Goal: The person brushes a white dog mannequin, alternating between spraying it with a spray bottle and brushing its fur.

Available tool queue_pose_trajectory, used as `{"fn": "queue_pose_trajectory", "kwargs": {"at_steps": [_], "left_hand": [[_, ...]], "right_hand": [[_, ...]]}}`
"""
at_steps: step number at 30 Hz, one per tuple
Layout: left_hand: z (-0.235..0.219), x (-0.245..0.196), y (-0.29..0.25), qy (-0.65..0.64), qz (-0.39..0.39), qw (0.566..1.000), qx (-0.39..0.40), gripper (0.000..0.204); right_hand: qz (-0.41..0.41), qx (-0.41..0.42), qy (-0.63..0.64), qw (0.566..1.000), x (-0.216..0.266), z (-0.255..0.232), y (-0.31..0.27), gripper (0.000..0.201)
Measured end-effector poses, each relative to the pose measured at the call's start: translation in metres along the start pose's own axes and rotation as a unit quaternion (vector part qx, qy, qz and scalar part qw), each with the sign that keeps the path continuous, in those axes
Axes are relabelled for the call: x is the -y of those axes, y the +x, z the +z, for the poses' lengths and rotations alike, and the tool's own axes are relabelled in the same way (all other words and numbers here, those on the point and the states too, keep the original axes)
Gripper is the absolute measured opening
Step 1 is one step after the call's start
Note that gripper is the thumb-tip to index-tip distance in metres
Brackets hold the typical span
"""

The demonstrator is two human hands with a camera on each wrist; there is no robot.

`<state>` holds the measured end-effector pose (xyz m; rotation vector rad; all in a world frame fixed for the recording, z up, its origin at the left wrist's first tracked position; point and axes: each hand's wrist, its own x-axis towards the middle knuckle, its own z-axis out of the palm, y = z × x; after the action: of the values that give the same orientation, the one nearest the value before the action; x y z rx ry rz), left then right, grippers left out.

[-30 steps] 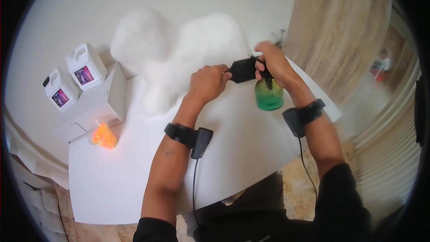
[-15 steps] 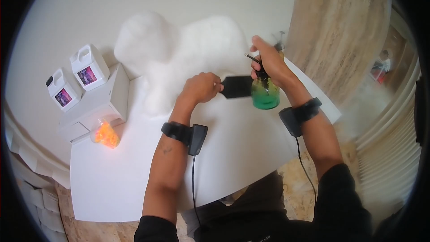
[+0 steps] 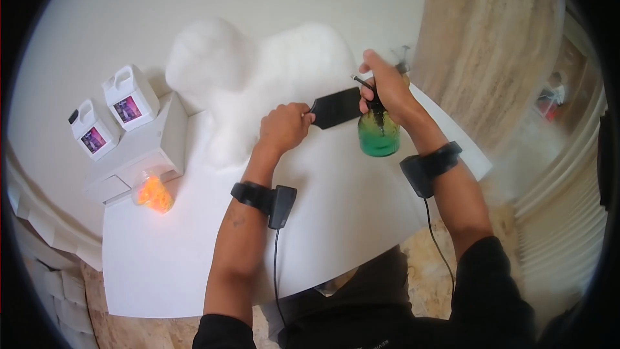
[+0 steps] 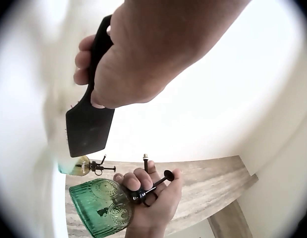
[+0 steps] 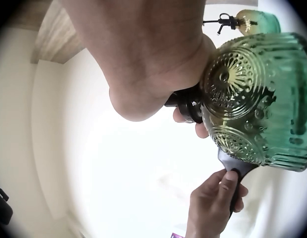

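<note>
My left hand (image 3: 284,128) grips the handle of a black paddle brush (image 3: 337,108), whose flat head reaches right towards the bottle. Fine pins show along the brush's edge in the left wrist view. Around the black pump neck of a green-yellow glass spray bottle (image 3: 379,136), the fingers of my right hand (image 3: 391,90) are curled, with liquid inside the bottle. The right thumb lies by the pump's plunger (image 4: 168,175), and the nozzle (image 4: 145,157) sticks out past the fingers. Behind both hands stands a fluffy white animal-shaped figure (image 3: 284,64), its head to the left.
Two white jugs (image 3: 131,98) with purple labels stand on a white box (image 3: 165,136) at the left. A clear cup (image 3: 154,194) of bright orange pieces lies tilted before it. Another spray bottle (image 4: 76,166) stands behind the right hand. A wall backs the white table (image 3: 161,271).
The left hand has shifted left with the brush, which dipped and then tilted up at its far end. The right hand has moved slightly left with the spray bottle.
</note>
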<state>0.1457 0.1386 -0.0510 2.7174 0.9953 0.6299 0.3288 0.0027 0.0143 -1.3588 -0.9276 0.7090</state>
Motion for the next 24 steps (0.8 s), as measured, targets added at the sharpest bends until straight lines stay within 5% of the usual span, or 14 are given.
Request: {"fn": "queue_pose_trajectory", "kwargs": {"at_steps": [6,7,10,13,20,24], "left_hand": [[-0.017,0.000,-0.004,-0.018,-0.005,0.991,0.136,0.024],[-0.018,-0.001,-0.003,-0.017,-0.006,0.991,0.136,0.024],[-0.017,-0.004,0.004,-0.074,-0.011,0.996,-0.041,0.023],[-0.012,-0.001,0.008,-0.104,-0.028,0.990,-0.086,0.024],[-0.005,0.006,0.010,-0.082,-0.021,0.994,-0.075,0.024],[-0.001,0.008,0.005,-0.064,0.013,0.998,0.014,0.023]], "right_hand": [[0.002,0.004,0.024,1.000,-0.011,-0.003,0.007,0.053],[-0.002,0.002,0.023,1.000,-0.012,-0.003,0.008,0.053],[0.000,0.006,0.029,1.000,-0.005,-0.001,0.006,0.052],[0.002,0.012,0.039,0.999,-0.001,0.002,0.005,0.051],[-0.015,-0.002,0.019,1.000,0.003,0.006,0.002,0.053],[-0.004,-0.002,-0.001,1.000,0.001,0.004,0.008,0.049]]}}
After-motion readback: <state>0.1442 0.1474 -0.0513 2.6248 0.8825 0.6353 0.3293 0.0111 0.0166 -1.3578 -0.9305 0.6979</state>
